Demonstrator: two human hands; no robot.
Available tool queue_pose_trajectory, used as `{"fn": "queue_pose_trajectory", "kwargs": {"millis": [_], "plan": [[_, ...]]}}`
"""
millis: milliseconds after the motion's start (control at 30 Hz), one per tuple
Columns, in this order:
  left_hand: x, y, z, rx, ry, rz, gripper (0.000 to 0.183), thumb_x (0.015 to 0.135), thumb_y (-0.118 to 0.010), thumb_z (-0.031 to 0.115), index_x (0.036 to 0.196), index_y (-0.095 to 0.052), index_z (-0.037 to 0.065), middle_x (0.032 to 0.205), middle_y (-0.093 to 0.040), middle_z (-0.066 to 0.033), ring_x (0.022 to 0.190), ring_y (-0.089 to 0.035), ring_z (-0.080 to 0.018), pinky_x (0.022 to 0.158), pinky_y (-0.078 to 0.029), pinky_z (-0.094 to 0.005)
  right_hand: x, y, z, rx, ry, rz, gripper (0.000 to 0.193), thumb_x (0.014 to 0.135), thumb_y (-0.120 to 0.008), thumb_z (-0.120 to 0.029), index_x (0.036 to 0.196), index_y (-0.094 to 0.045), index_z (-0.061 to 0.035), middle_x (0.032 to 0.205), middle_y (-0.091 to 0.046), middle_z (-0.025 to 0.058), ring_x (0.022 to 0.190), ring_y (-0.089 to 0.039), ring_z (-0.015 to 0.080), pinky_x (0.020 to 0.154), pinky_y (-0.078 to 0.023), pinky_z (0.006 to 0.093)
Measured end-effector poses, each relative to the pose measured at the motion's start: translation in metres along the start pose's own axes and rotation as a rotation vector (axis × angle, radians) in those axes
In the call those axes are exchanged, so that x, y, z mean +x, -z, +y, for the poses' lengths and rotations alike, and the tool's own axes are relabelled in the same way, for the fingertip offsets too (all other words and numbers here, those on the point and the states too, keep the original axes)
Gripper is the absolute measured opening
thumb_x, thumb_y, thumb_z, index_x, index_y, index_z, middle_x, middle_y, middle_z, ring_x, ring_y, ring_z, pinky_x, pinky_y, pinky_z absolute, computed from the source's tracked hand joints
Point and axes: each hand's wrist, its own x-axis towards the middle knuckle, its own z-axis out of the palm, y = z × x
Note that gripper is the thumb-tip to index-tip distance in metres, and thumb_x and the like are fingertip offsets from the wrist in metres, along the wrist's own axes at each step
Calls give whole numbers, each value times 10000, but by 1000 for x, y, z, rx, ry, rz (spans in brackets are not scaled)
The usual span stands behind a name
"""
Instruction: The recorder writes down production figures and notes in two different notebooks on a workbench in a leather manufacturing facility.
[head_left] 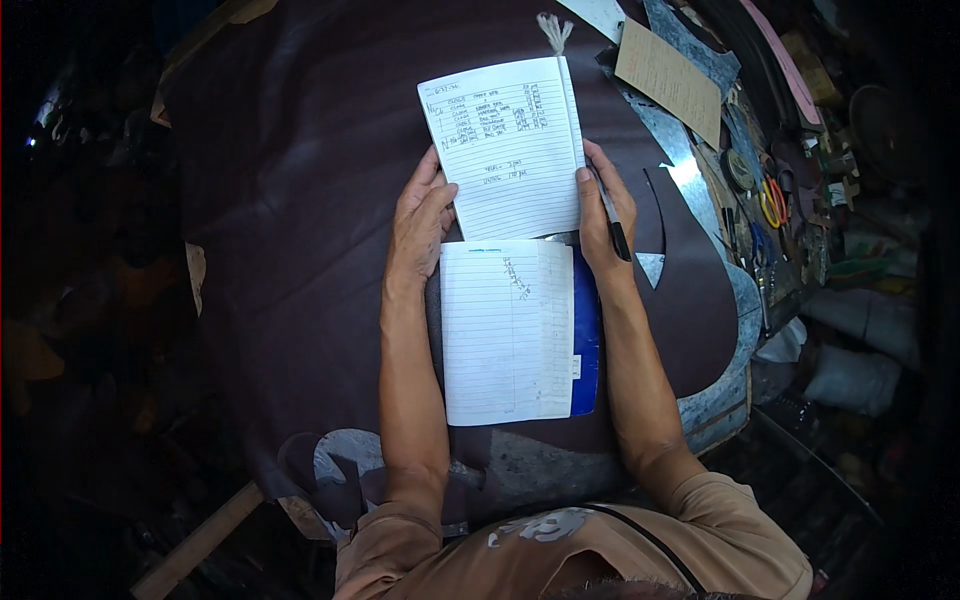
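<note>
A lined notebook point(510, 205) with handwriting on its page is tilted slightly, a pale tassel point(555, 36) sticking out past its top edge. My left hand point(422, 215) grips its left edge, thumb on top of the page. Along the right edge, my right hand point(607, 215) is closed on the same notebook and also holds a black pen point(618, 238) that points down toward my wrist. Just below, between my forearms, lies an open lined booklet point(495, 340) with a little slanted writing, a blue cover point(585, 370) showing along its right side.
Dark brown leather-like sheet point(290, 200) covers most of the work surface, with a curved cut at right. A brown written card point(668, 82) lies at the upper right. Orange-handled scissors point(772, 203) and several tools crowd the right edge. A wooden bar point(200, 540) juts out lower left.
</note>
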Motion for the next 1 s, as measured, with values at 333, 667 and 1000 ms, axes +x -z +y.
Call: {"fn": "queue_pose_trajectory", "kwargs": {"millis": [333, 667, 1000], "plan": [[0, 3, -1, -23, -3, -17, 627, 914, -496, 28, 1506, -292, 2, 1325, -588, -167, 1108, -612, -144, 938, -491, -279, -1, 0, 1, -12, 9, 2, 411, 1012, -488, -251, 1312, -563, 20, 1227, -629, 257, 1168, -612, 348, 980, -479, 401], [1, 7, -3, -3, -8, -19, 639, 906, -506, 25, 1507, -291, 4, 1357, -565, -168, 1157, -591, -156, 978, -471, -282, 0, -1, 0, 1, -1, -5, 401, 1010, -485, -225, 1308, -559, 34, 1233, -623, 263, 1171, -609, 351, 991, -474, 410], [1, 3, -1, 43, -10, -12, 670, 872, -479, 11, 1512, -279, -3, 1412, -515, -187, 1199, -567, -172, 1010, -452, -296, 0, 0, -5, 60, -67, -4, 436, 998, -526, -256, 1317, -557, 40, 1261, -613, 234, 1209, -569, 297, 1031, -418, 368]]}}
